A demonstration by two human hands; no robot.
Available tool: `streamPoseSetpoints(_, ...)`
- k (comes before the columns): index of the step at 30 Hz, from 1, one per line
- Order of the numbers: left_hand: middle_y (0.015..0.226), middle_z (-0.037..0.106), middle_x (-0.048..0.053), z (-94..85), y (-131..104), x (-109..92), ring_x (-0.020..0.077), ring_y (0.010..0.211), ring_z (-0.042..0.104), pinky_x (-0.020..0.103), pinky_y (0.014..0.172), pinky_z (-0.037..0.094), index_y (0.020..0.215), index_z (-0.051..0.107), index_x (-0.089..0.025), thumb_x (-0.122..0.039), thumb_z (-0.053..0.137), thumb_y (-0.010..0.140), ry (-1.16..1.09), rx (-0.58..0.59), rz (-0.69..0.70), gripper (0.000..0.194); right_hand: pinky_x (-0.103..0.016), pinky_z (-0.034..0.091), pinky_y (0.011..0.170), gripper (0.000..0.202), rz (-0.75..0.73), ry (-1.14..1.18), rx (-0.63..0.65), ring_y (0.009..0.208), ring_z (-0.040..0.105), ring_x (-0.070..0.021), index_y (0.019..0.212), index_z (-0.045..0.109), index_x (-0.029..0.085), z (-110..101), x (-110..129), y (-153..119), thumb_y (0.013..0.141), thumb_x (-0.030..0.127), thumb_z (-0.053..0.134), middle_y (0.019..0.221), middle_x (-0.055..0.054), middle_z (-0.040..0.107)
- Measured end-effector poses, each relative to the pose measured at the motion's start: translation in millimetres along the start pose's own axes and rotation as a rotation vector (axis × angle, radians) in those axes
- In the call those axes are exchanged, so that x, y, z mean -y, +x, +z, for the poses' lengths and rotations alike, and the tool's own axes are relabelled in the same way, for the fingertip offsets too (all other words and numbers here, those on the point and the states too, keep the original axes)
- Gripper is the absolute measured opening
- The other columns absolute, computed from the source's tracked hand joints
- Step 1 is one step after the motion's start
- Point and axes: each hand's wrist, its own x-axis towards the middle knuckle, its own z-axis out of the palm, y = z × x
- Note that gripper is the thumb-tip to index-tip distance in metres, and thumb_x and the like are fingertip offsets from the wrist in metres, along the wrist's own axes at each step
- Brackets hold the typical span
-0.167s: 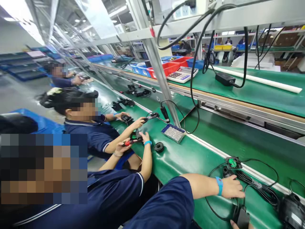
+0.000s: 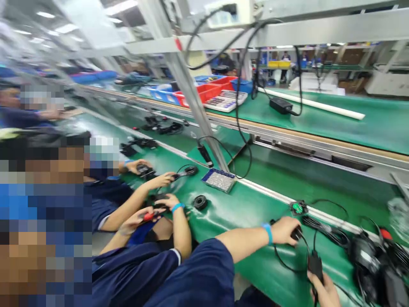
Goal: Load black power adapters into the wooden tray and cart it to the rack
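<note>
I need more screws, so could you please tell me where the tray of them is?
In the head view, the blue tray of silver screws sits left of centre on the green belt, at the slanted metal post's foot.

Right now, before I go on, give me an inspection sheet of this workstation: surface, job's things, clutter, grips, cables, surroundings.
Surface: green conveyor belt, bare where I point.
Job's things: small black part under the left hand; black adapter in the right hand; green-topped part lies apart on the belt.
Clutter: tray of small silver parts; black ring; pile of black units at right, blurred.
Grips: left hand closed over the small part; right hand closed on the adapter's lower end.
Cables: thin black cord loops between the hands; bundled cord behind.
Surroundings: co-worker's hand with a red-handled tool; calculator on the upper shelf.
</note>
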Motion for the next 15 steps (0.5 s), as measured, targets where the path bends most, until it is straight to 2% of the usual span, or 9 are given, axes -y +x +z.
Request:
streamPoseSetpoints(2,0.111,0.068,0.01,-16.7,-7.6,-2.2,0.0309,0.103,0.065,0.043,0.091,0.053,0.115,0.059,-0.023,-0.028,0.08,0.066,-0.051,-0.046,-0.009,0.053,-0.025,0.036,0.042,0.047,0.024,0.248,-0.029,0.044,0.046,-0.0144,0.08,0.062,0.019,-9.6,13.8,-5.0,0.065,0.061,0.075,0.051,0.004,0.049)
streamPoseSetpoints(5,0.109,0.067,0.007,-41.1,-11.8,-12.9,0.0245,0.099,0.065,0.039,0.089,0.053,0.119,0.054,-0.02,-0.028,0.076,0.071,-0.193,-0.124,-0.003,0.053,-0.02,0.023,0.041,0.049,-0.018,0.443,-0.043,0.044,0.035,-0.0082,0.086,0.063,0.013,-37.2,37.5,-14.8,0.069,0.057,0.077,0.051,0.005,0.044)
streamPoseSetpoints(9,0.11,0.067,0.004,-74.0,-10.2,-49.5,0.021,0.101,0.063,0.036,0.094,0.05,0.117,0.054,-0.021,-0.028,0.079,0.068,-0.348,-0.229,0.071,0.055,-0.02,0.023,0.042,0.048,-0.14,0.508,-0.11,0.047,0.035,-0.0082,0.098,0.063,0.011,-71.2,69.3,-53.4,0.077,0.053,0.074,0.054,0.005,0.046)
streamPoseSetpoints(12,0.108,0.067,0.003,-100.3,-5.1,-85.0,0.0204,0.098,0.064,0.035,0.091,0.051,0.118,0.054,-0.021,-0.03,0.078,0.069,-0.36,-0.245,0.118,0.055,-0.02,0.023,0.042,0.051,-0.239,0.503,-0.083,0.047,0.032,-0.0082,0.11,0.061,0.011,-87.9,86.4,-93.5,0.082,0.052,0.069,0.053,0.006,0.043)
streamPoseSetpoints(15,0.108,0.068,0.003,-129.0,-1.8,-122.9,0.0207,0.097,0.065,0.036,0.09,0.053,0.116,0.056,-0.022,-0.039,0.079,0.07,-0.327,-0.226,0.177,0.055,-0.02,0.025,0.042,0.057,-0.33,0.516,-0.058,0.047,0.034,-0.0085,0.119,0.059,0.013,-102.6,101.8,-136.1,0.08,0.053,0.069,0.056,0.005,0.045)
